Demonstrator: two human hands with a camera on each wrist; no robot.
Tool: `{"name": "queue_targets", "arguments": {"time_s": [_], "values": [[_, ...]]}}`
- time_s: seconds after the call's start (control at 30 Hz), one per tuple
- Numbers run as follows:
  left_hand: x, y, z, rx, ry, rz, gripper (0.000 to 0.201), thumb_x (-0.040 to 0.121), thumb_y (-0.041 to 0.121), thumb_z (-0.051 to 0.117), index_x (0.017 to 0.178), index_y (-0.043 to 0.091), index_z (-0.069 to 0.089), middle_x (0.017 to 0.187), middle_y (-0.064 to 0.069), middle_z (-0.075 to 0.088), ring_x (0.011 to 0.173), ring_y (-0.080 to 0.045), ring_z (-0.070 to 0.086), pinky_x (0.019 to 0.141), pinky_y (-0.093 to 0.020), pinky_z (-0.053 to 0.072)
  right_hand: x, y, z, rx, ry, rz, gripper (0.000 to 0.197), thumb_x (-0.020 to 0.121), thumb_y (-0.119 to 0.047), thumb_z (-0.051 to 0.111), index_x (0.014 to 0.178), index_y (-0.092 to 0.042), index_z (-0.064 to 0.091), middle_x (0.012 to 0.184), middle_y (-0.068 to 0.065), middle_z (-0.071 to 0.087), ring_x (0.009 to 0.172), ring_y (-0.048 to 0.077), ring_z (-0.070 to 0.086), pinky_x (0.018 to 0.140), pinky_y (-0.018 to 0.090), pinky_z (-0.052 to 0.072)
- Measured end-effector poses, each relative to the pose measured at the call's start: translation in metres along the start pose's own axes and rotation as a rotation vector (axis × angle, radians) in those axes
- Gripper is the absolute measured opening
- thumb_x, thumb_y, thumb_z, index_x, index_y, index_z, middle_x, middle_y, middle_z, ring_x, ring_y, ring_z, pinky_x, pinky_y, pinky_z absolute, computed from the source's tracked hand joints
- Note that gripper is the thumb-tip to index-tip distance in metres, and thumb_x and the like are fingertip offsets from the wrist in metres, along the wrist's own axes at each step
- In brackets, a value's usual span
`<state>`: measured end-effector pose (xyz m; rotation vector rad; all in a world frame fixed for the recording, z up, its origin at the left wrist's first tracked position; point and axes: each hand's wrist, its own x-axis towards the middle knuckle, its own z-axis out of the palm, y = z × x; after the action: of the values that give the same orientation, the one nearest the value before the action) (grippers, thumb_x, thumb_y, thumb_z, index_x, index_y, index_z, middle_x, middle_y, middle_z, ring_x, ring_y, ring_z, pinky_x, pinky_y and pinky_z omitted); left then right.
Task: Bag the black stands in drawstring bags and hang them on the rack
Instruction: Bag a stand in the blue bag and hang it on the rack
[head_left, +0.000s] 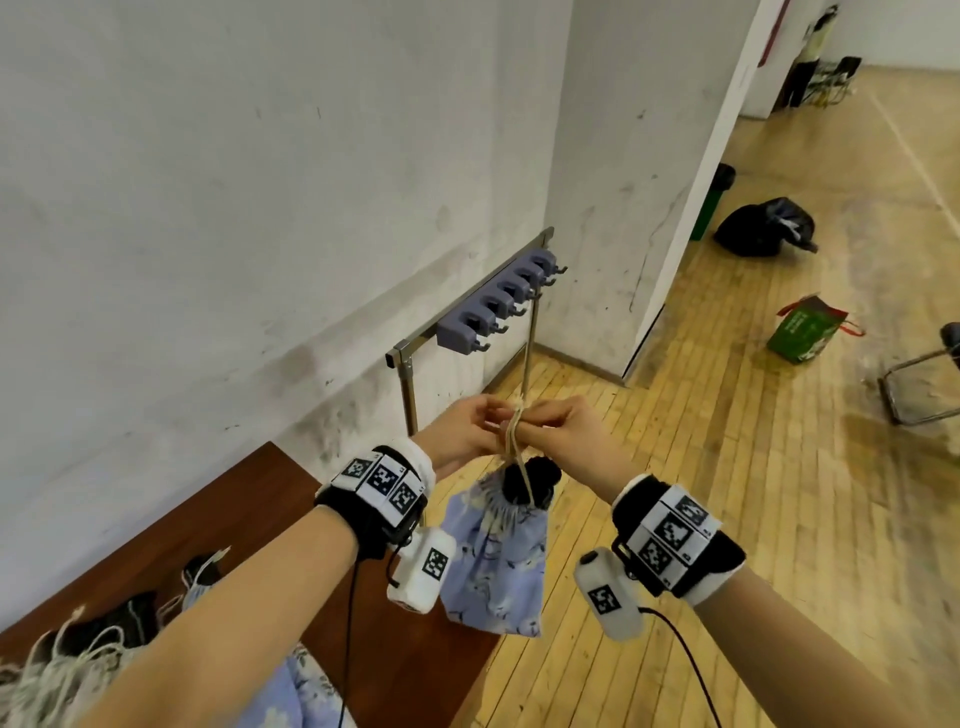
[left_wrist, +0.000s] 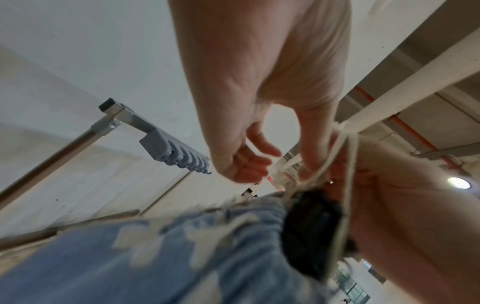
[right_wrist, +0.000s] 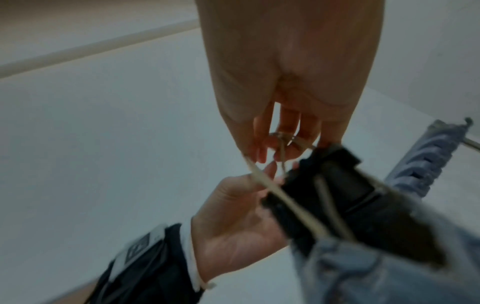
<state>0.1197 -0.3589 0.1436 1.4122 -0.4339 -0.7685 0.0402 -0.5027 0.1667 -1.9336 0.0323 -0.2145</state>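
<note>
A blue floral drawstring bag (head_left: 493, 556) hangs in the air in front of the rack. A black stand (head_left: 532, 480) pokes out of its gathered mouth. Both hands meet just above it. My left hand (head_left: 493, 422) pinches the beige drawstring cord (head_left: 515, 441), and my right hand (head_left: 537, 425) pinches the same cord, which is looped round its fingers (right_wrist: 285, 142). The metal rack (head_left: 415, 343) with its row of grey-purple hooks (head_left: 498, 301) stands against the wall behind the hands. A thin pale line runs from one hook down to the hands; I cannot tell whether it is cord.
A brown table (head_left: 270, 493) at lower left carries more black stands (head_left: 130, 618), loose cords (head_left: 67, 670) and another blue bag (head_left: 301, 691). On the wooden floor to the right lie a black sack (head_left: 763, 228), a green paper bag (head_left: 802, 332) and a chair frame (head_left: 914, 389).
</note>
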Motion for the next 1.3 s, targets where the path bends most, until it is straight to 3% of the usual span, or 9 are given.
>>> {"name": "queue_targets", "arguments": {"time_s": [0.07,0.2,0.3,0.43,0.67,0.87,0.97,1.1,1.3], "values": [[0.012,-0.003,-0.003,-0.047,0.03,0.02,0.038,0.079,-0.024,0.049,0.097,0.007,0.06,0.086,-0.007,0.066,0.081,-0.019,0.064,0.073,-0.023,0.055,0.015,0.01,-0.004,0.085,0.045,0.041,0.009,0.083,-0.005,0.07,0.079,-0.003,0.078,0.075,0.009,0.074,0.07,0.015,0.071,0.067,0.026,0.057],[0.043,-0.011,-0.008,-0.007,-0.008,0.025,0.032,0.082,-0.019,0.047,0.098,0.001,0.066,0.087,-0.005,0.07,0.086,-0.017,0.066,0.091,-0.03,0.051,0.05,0.028,-0.007,0.051,0.034,0.081,0.008,0.082,-0.004,0.07,0.08,-0.001,0.077,0.074,0.003,0.073,0.066,-0.001,0.067,0.063,0.017,0.053],[0.077,-0.014,-0.026,-0.032,0.011,0.0,0.022,0.084,-0.014,0.047,0.094,-0.006,0.065,0.084,-0.009,0.07,0.088,-0.022,0.065,0.086,-0.027,0.054,0.082,0.046,-0.009,0.035,0.007,0.106,0.009,0.083,-0.008,0.071,0.081,-0.003,0.078,0.085,0.006,0.076,0.081,0.007,0.071,0.073,0.028,0.059],[0.109,-0.013,-0.042,0.016,-0.025,-0.017,0.016,0.093,0.001,0.051,0.097,0.001,0.066,0.092,-0.006,0.072,0.092,-0.017,0.069,0.083,-0.024,0.053,0.126,0.063,-0.022,-0.109,-0.08,0.113,0.016,0.086,-0.011,0.065,0.078,-0.008,0.078,0.072,0.014,0.072,0.061,0.013,0.059,0.058,0.024,0.049],[0.148,-0.025,-0.07,-0.084,0.139,-0.065,0.012,0.096,0.01,0.05,0.094,0.003,0.06,0.088,-0.002,0.07,0.089,-0.015,0.067,0.088,-0.039,0.056,0.201,0.097,-0.042,-0.02,-0.278,0.222,0.016,0.085,-0.014,0.067,0.082,0.0,0.074,0.065,0.012,0.055,0.06,0.019,0.046,0.062,0.031,0.041],[0.177,-0.038,-0.077,-0.093,0.271,-0.038,0.01,0.094,0.008,0.054,0.092,0.004,0.063,0.094,-0.008,0.069,0.094,-0.021,0.066,0.09,-0.035,0.055,0.24,0.119,-0.041,0.296,-0.274,0.329,0.019,0.088,0.012,0.05,0.098,-0.002,0.056,0.065,0.009,0.05,0.057,0.019,0.047,0.059,0.03,0.039],[0.186,-0.038,-0.083,-0.046,0.365,-0.003,0.013,0.093,0.003,0.055,0.09,0.001,0.067,0.079,0.0,0.072,0.079,-0.011,0.068,0.076,-0.02,0.056,0.261,0.129,-0.038,0.334,-0.3,0.37,0.027,0.09,0.014,0.045,0.106,-0.006,0.054,0.069,0.01,0.055,0.06,0.016,0.055,0.061,0.027,0.043],[0.206,-0.045,-0.095,0.105,0.504,-0.018,0.018,0.092,0.004,0.057,0.101,-0.009,0.067,0.075,-0.001,0.065,0.053,0.008,0.057,0.055,-0.005,0.043,0.29,0.145,-0.028,0.37,-0.336,0.416,0.024,0.091,0.014,0.043,0.097,-0.007,0.052,0.069,0.01,0.055,0.063,0.017,0.055,0.058,0.024,0.044],[0.237,-0.067,-0.118,0.123,0.616,-0.101,0.019,0.091,0.003,0.059,0.102,-0.009,0.067,0.078,0.001,0.065,0.057,0.013,0.058,0.062,-0.005,0.043,0.333,0.178,-0.012,0.395,-0.452,0.445,0.027,0.091,0.016,0.042,0.087,-0.011,0.045,0.069,0.012,0.05,0.058,0.016,0.053,0.053,0.022,0.042]]}}
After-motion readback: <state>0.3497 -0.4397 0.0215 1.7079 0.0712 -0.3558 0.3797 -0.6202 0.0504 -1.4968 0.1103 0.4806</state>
